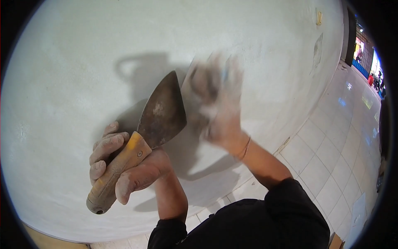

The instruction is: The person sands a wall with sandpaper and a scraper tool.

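Note:
My left hand [143,172], dusty with white powder, grips a putty knife [163,110] by its worn yellow handle. The broad, stained metal blade points up and slightly right, in front of a pale plastered wall [78,79]. To the right of the blade, my right hand [222,99] is raised before the wall and smeared by motion. Its fingers point upward, but their shape is lost in the blur. A pale, straight-edged shape shows beside them, too blurred to name. A thin band circles my right wrist.
Light tiled floor [327,166] runs along the foot of the wall to the right. Rough patches [318,50] mark the wall at upper right. Beyond is a doorway with a grille [362,54]. A pale flat sheet [357,218] lies at lower right.

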{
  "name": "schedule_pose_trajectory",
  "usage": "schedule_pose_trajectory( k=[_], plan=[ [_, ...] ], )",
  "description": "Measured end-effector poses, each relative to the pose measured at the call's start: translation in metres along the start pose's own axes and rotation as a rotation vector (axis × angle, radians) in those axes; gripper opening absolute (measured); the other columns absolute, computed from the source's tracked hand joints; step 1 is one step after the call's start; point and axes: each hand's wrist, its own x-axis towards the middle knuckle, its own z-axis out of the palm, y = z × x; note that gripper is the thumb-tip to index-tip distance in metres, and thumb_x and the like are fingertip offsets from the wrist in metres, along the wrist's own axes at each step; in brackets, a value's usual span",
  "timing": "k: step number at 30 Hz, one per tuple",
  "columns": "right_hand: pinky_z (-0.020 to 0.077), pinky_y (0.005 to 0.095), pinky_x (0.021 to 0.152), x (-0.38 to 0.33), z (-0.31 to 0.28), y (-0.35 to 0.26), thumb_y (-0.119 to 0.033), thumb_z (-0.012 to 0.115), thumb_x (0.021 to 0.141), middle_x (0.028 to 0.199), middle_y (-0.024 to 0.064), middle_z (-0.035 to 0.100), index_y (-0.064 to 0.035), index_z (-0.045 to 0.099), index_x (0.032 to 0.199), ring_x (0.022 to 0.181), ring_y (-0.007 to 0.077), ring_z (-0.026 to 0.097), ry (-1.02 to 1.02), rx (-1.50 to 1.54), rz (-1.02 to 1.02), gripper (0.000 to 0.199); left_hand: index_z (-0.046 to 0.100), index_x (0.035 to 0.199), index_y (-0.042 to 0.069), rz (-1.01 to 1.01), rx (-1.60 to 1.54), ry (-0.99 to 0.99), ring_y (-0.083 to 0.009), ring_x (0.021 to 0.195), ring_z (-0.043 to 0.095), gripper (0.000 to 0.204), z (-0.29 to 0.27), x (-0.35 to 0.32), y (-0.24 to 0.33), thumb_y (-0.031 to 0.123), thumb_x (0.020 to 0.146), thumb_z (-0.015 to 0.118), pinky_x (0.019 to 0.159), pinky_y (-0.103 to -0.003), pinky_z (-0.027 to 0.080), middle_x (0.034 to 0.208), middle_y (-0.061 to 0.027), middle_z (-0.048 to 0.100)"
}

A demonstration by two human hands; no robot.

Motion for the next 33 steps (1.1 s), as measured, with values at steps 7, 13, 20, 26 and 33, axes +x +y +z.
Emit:
schedule_pose_trajectory(
  k=[7,13,20,26,33],
  plan=[
    [0.0090,0.0543,0.105,0.009,-0.010,0.046,-0.033,0.048,0.084,0.143,0.0138,0.022,-0.0112,0.036,0.134,0.131,0.0421,0.013,0.126,-0.021,0.181,0.056,0.041,0.102,0.014,-0.044,-0.082,0.026,-0.0129,0.078,0.050,0.051,0.008,-0.005,0.006,0.060,0.087,0.025,0.081,-0.036,0.045,0.080,-0.0030,0.050],
    [0.0082,0.0456,0.107,-0.011,0.001,0.006,-0.028,0.040,0.091,0.137,0.0196,0.032,0.0016,0.044,0.124,0.129,0.0357,0.026,0.001,0.041,-0.037,0.044,0.040,0.102,0.012,-0.030,-0.036,0.046,-0.0133,0.076,0.051,0.053,0.002,-0.002,0.000,0.060,0.087,0.025,0.080,-0.037,0.046,0.080,-0.0033,0.050],
    [0.0040,0.0575,0.103,-0.027,0.000,0.005,-0.038,0.039,0.090,0.140,0.0106,0.030,-0.0132,0.043,0.130,0.131,0.0429,0.015,0.138,0.105,0.245,0.047,0.040,0.102,0.013,-0.018,-0.060,0.050,-0.0127,0.073,0.051,0.054,0.004,-0.001,0.003,0.063,0.085,0.023,0.074,-0.038,0.050,0.080,-0.0030,0.049],
    [0.0085,0.0532,0.104,0.012,-0.019,0.005,-0.025,0.043,0.090,0.134,0.0173,0.039,-0.0016,0.046,0.125,0.127,0.0470,0.020,0.039,-0.199,0.111,0.043,0.040,0.102,0.014,-0.033,-0.064,0.011,-0.0125,0.078,0.051,0.050,-0.003,-0.002,0.003,0.060,0.087,0.025,0.081,-0.038,0.046,0.080,-0.0018,0.051],
    [0.0071,0.0555,0.103,-0.014,-0.013,-0.006,-0.021,0.048,0.086,0.135,0.0161,0.037,-0.0023,0.046,0.126,0.128,0.0461,0.018,-0.040,-0.175,0.218,0.044,0.040,0.106,0.016,-0.029,-0.120,-0.013,-0.0127,0.079,0.052,0.053,-0.007,-0.005,-0.001,0.062,0.085,0.025,0.077,-0.038,0.048,0.083,-0.0011,0.049]
  ],
)
